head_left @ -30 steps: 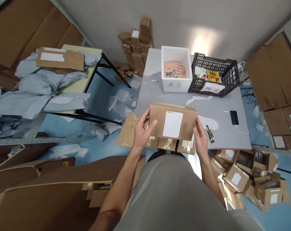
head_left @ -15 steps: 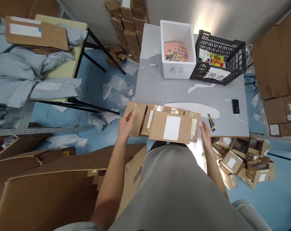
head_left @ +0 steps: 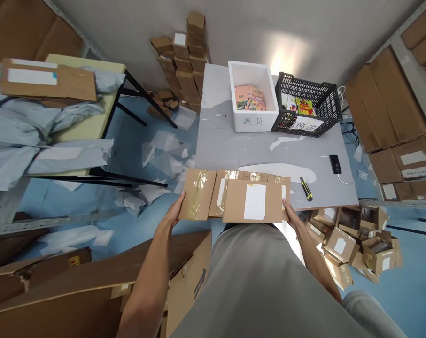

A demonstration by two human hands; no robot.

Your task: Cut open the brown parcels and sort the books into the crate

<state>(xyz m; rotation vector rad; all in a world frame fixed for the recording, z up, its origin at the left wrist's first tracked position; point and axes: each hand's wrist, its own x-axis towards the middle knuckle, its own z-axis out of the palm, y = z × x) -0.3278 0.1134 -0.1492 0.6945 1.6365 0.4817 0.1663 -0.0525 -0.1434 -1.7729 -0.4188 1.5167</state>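
Note:
Several taped cardboard boxes lie side by side and overlapping at the table's front edge, against my body. My left hand (head_left: 173, 212) grips the outer edge of the leftmost cardboard box (head_left: 197, 196), which has clear tape down its middle. At the other end, my right hand (head_left: 291, 213) holds the right edge of the group, its fingers partly hidden. On top in front lies a flat cardboard box with a white label (head_left: 230, 201). Right of my right hand rests a yellow and black utility knife (head_left: 306, 189).
On the grey table (head_left: 220, 145) stand a white bin (head_left: 253, 120) of small packs, a black crate (head_left: 308, 96) and a phone (head_left: 335, 164) on a cable. Opened boxes (head_left: 341, 241) pile up at lower right. A large carton (head_left: 188, 281) stands at lower left.
My left hand has closed on the leftmost box, which has turned its taped face up. My right hand has moved in to the boxes' right edge. The view has tilted upward.

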